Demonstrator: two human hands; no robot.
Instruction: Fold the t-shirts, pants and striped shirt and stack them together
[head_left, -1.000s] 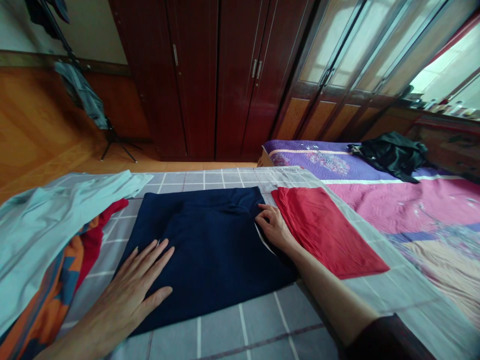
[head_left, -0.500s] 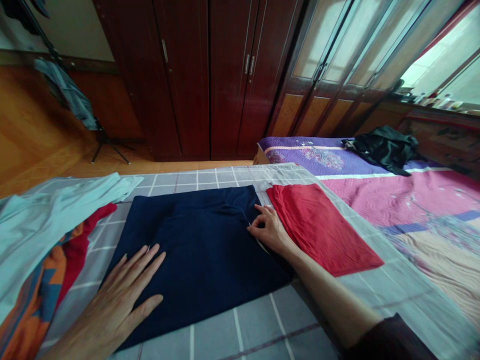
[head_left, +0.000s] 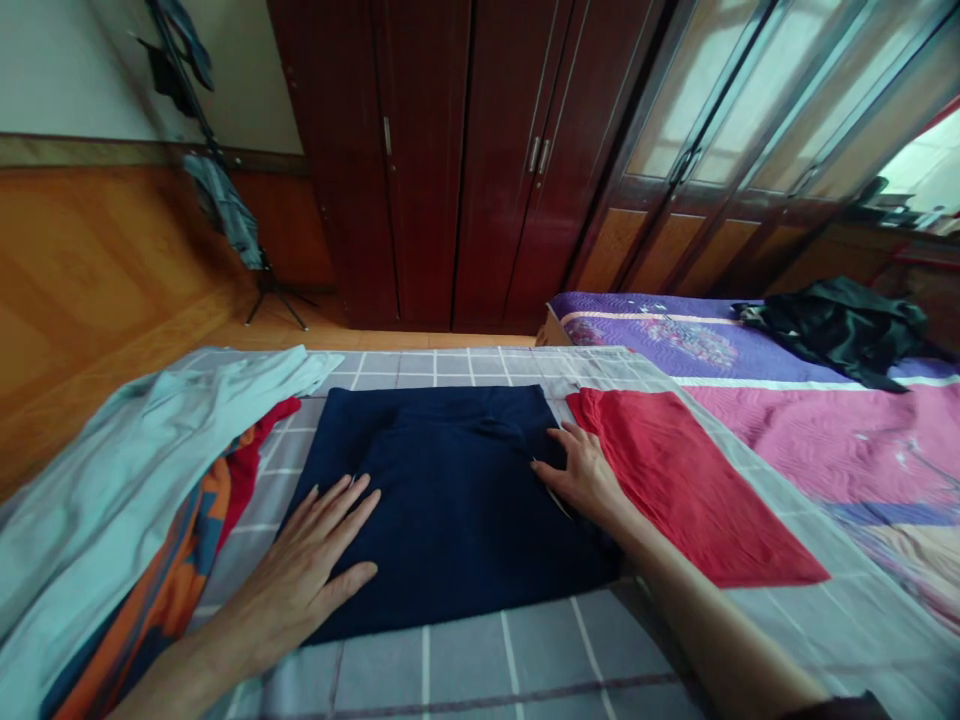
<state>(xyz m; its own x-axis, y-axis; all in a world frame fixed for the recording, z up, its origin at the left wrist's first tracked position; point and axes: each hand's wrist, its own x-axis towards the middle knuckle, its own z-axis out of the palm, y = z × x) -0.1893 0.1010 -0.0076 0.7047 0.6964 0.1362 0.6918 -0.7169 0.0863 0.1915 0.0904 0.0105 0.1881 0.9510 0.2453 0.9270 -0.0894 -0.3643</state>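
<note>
A navy blue folded garment (head_left: 450, 520) lies flat on the grey checked cloth, in the middle of the head view. My left hand (head_left: 319, 545) rests flat on its left side with fingers stretched out. At the right edge of the garment is my right hand (head_left: 589, 475), its thumb and fingers apart, touching the fabric; nothing is gripped. A thin pale strip shows along that edge under the right hand. Just beyond this hand a folded red garment (head_left: 697, 490) lies, partly covered by the forearm.
Pale mint clothing (head_left: 157, 440) is heaped at the left over an orange and blue garment (head_left: 180, 570). Grey checked cloth (head_left: 465, 660) covers the surface. A second bed (head_left: 780, 430) bears a dark garment (head_left: 840, 325). Behind stand a dark red wardrobe (head_left: 427, 200) and a tripod stand (head_left: 274, 290).
The view has swung left, so everything sits further right in the picture. My right thumb and finger have parted from their pinch at the navy garment's edge. My left hand stays flat.
</note>
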